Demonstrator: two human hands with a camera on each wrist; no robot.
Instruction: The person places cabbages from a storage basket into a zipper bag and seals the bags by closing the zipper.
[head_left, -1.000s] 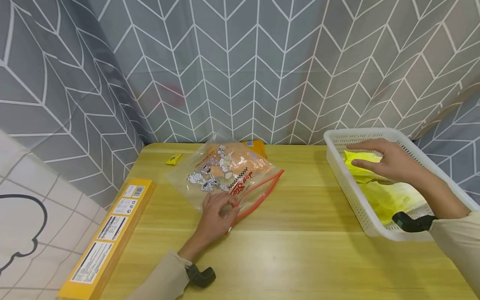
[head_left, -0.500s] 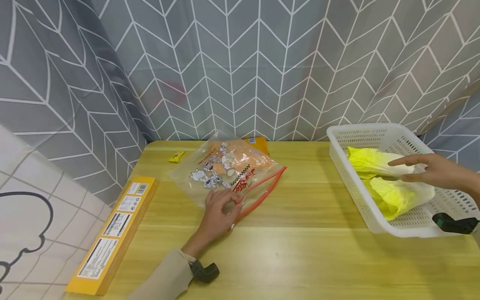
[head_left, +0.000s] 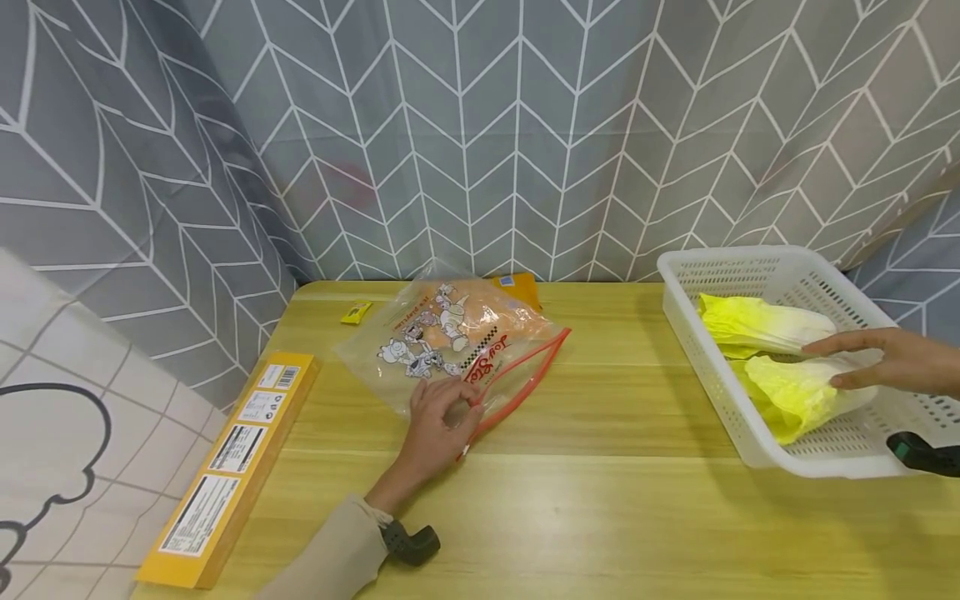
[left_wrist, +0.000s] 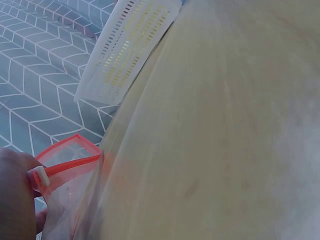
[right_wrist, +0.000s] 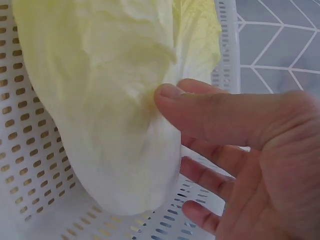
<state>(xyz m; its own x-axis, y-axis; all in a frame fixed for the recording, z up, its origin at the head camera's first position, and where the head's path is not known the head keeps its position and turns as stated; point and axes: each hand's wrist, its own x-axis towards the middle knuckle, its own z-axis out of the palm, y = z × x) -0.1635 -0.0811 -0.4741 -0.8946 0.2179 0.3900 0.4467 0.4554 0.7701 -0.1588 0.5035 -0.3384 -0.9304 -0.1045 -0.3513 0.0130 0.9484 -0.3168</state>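
My left hand point(head_left: 442, 421) pinches the rim of a clear zip bag point(head_left: 427, 358) with a red zip edge, printed cartoon figures and something orange showing through. The left wrist view shows the white slider right at the fingers. At the right, my right hand point(head_left: 888, 358) reaches into a white basket point(head_left: 705, 400) with two pale napa cabbages. Its thumb overlaps the side of the nearer cabbage point(right_wrist: 115, 125), while the other fingers extend along that edge, loosely spread. The farther cabbage point(head_left: 761, 325) lies behind, yellow leaf ends to the left.
A long yellow box point(head_left: 232, 467) with white labels lies along the table's left side. A small yellow packet point(head_left: 356, 312) and an orange packet point(head_left: 521, 289) lie at the back edge. A grey patterned curtain point(head_left: 480, 142) hangs behind the table.
My right hand drew back from over the farther cabbage to the right, then came down to the nearer one's side. My left hand has kept its hold on the bag.
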